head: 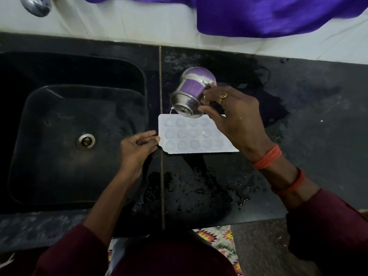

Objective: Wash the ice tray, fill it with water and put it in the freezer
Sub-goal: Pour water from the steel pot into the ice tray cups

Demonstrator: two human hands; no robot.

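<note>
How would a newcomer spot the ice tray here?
Find the black sink; right of it runs the dark wet countertop. Lying flat there, below the tilted steel cup, is the ice tray: the one white slab, dimpled with rows of rounded pockets.

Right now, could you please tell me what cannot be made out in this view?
Head view:
ice tray cells' water level: too faint.
Tray's right end: behind right hand.
Water left in steel cup: interior dark.
Tap: cut by top edge.
Left hand grip on tray: unclear.
</note>
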